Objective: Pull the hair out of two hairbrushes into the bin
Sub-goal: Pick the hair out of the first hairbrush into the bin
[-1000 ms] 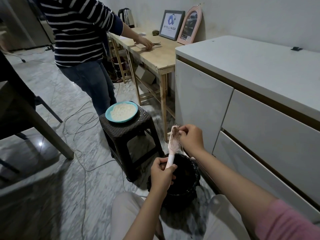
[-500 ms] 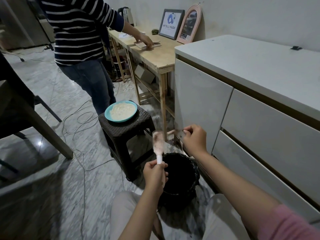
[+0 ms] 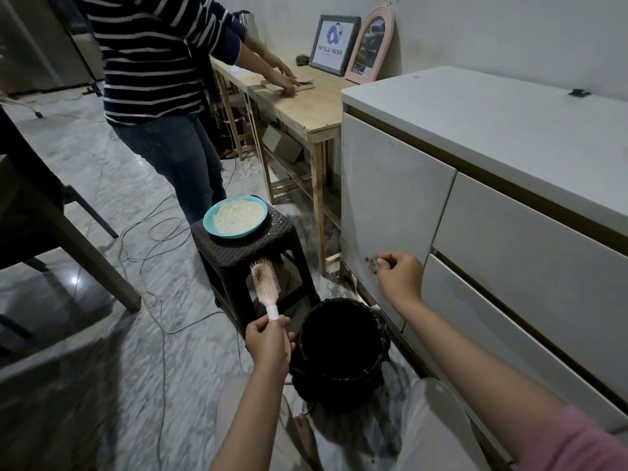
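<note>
— What do the hands do?
— The left hand (image 3: 270, 341) grips the white handle of the pink hairbrush (image 3: 266, 279), held upright to the left of the black bin (image 3: 339, 345) on the floor. The right hand (image 3: 401, 276) pinches a small dark tuft of hair (image 3: 372, 265) above the bin, before the white cabinet (image 3: 390, 205).
— And behind?
— A dark stool (image 3: 244, 253) carries a blue plate (image 3: 235, 216).

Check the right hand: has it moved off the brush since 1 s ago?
Yes. The right hand was pinching at the brush over the bin; it has pulled away rightward, now in front of the white cabinet, with dark hair at its fingertips.
</note>
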